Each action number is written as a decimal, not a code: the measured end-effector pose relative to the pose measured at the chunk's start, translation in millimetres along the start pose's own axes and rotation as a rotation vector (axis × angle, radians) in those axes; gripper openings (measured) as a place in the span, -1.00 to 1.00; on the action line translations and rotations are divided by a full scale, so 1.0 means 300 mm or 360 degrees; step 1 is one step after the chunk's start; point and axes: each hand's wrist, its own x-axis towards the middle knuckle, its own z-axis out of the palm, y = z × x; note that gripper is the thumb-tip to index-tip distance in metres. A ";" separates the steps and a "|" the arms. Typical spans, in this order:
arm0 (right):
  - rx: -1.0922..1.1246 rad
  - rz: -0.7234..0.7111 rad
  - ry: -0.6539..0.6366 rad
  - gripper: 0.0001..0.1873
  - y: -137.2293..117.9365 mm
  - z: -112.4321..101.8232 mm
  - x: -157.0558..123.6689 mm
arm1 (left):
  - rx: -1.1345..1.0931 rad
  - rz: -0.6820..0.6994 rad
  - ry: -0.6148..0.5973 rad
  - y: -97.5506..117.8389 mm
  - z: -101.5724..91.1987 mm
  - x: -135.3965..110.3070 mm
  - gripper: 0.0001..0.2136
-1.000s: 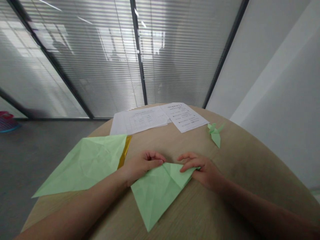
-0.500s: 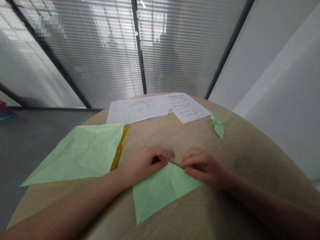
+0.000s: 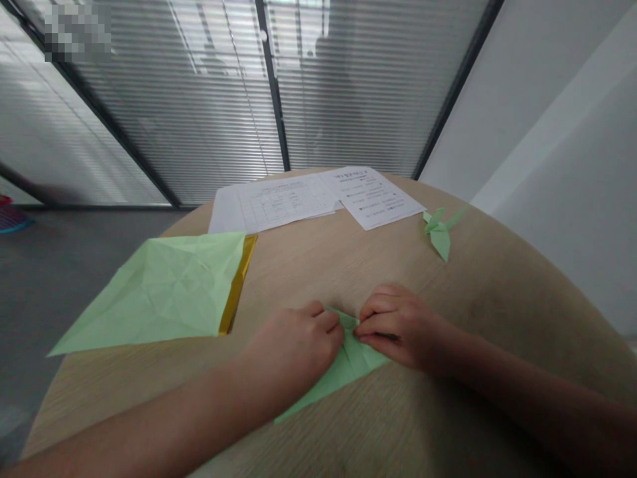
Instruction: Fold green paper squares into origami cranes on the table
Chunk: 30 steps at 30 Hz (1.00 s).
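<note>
A folded sheet of light green origami paper [image 3: 343,368] lies on the table in front of me, creased near its middle. My left hand [image 3: 311,342] is closed over its left and upper part and hides much of it; the fingertips are curled at the top edge. My right hand [image 3: 393,325] pinches the paper's upper right edge between thumb and fingers. The two hands are close together, with a small folded flap of the paper showing between them.
A large creased green sheet [image 3: 179,285] lies at the left on a golden-yellow packet [image 3: 237,285], reaching past the table's edge. Printed white papers [image 3: 279,202] lie at the back. A folded green paper crane [image 3: 440,236] rests at the back right of the round table [image 3: 497,285].
My left hand has moved over the paper toward the right and now covers more of it. The top edge shows a folded flap. The view has tilted down slightly.
</note>
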 end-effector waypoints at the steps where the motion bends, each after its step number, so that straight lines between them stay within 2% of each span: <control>1: 0.0001 0.0008 0.0002 -0.83 -0.001 -0.001 0.000 | -0.0027 -0.0017 -0.0016 0.012 -0.001 -0.005 -0.68; 8: 0.0186 -0.0013 0.0003 -0.87 0.031 -0.045 0.000 | -0.0012 0.0050 -0.0095 0.007 -0.003 -0.014 -0.72; 12: 0.0101 -0.0060 0.0002 -0.86 0.057 -0.047 -0.007 | 0.0082 0.0097 -0.0017 -0.011 0.023 -0.011 -0.75; 17: -0.0026 0.0002 0.0052 -0.84 0.067 -0.024 -0.014 | 0.0208 0.0125 0.0040 -0.038 0.042 -0.001 -0.72; 20: -0.0058 0.0032 0.0044 -0.85 0.059 -0.020 -0.013 | 0.0197 0.0188 0.0071 -0.041 0.029 0.003 -0.73; 23: -0.0068 0.0047 0.0062 -0.85 0.050 -0.022 -0.009 | 0.0227 0.0252 0.0013 -0.030 0.004 0.006 -0.73; 26: -0.0045 0.0057 0.0080 -0.85 0.045 -0.023 -0.007 | 0.0298 0.0243 -0.0073 -0.015 -0.016 0.009 -0.76; 30: -0.0081 0.0088 0.0081 -0.84 0.042 -0.018 -0.009 | 0.0329 0.0215 -0.0085 -0.006 -0.024 0.009 -0.78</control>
